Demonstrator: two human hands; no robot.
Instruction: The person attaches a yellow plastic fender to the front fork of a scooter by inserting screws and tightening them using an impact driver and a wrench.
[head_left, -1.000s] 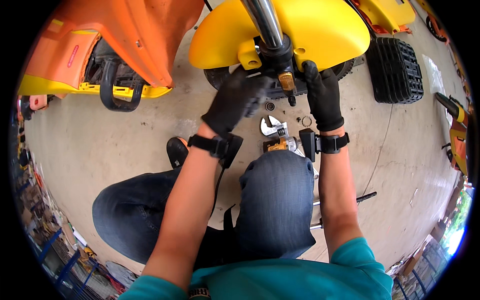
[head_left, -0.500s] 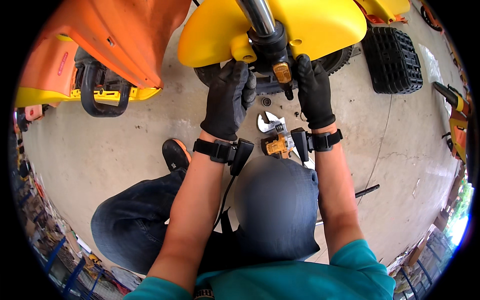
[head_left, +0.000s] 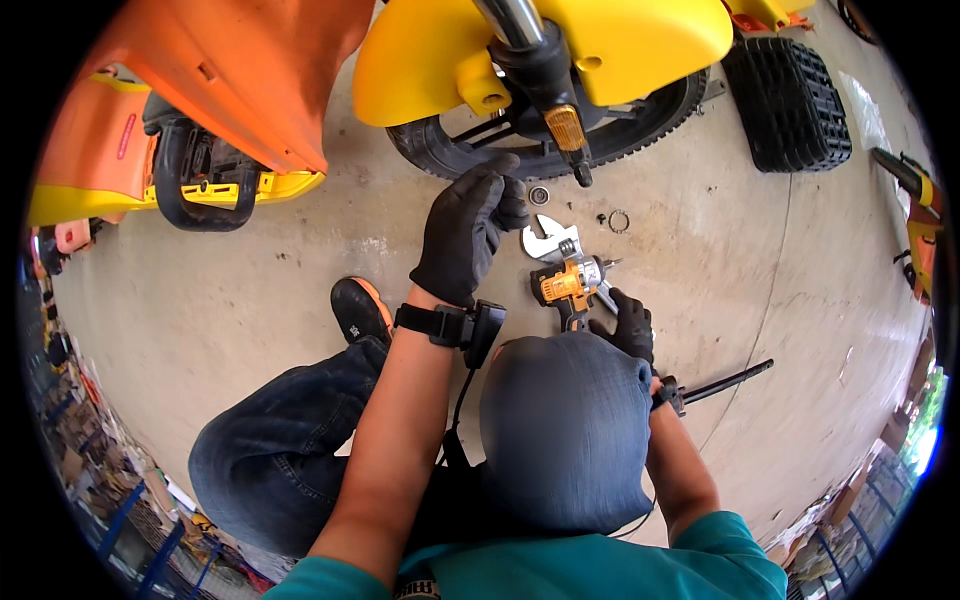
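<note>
My left hand (head_left: 466, 232), in a black glove, has its fingers curled together beside the black knobby wheel (head_left: 440, 150), below a yellow fender (head_left: 420, 65). Whatever those fingers may hold is hidden. My gloved right hand (head_left: 632, 328) is low by the floor, thumb and fingers apart, next to a yellow-and-black cordless driver (head_left: 571, 283); my knee partly hides it. Under the driver lies a silver adjustable wrench (head_left: 548, 238). A dark fork leg with an amber reflector (head_left: 566, 128) reaches down in front of the wheel.
A small round metal part (head_left: 539, 196) and a thin ring (head_left: 619, 221) lie on the concrete. A black bar (head_left: 735, 379) is at the right. An orange-and-yellow machine body (head_left: 240, 90) with a black loop handle (head_left: 205, 205) stands left. A ribbed black plastic block (head_left: 788, 105) sits far right.
My right hand has left the fork and come down toward me, beside the driver. My left hand has dropped slightly away from the fender's lower edge.
</note>
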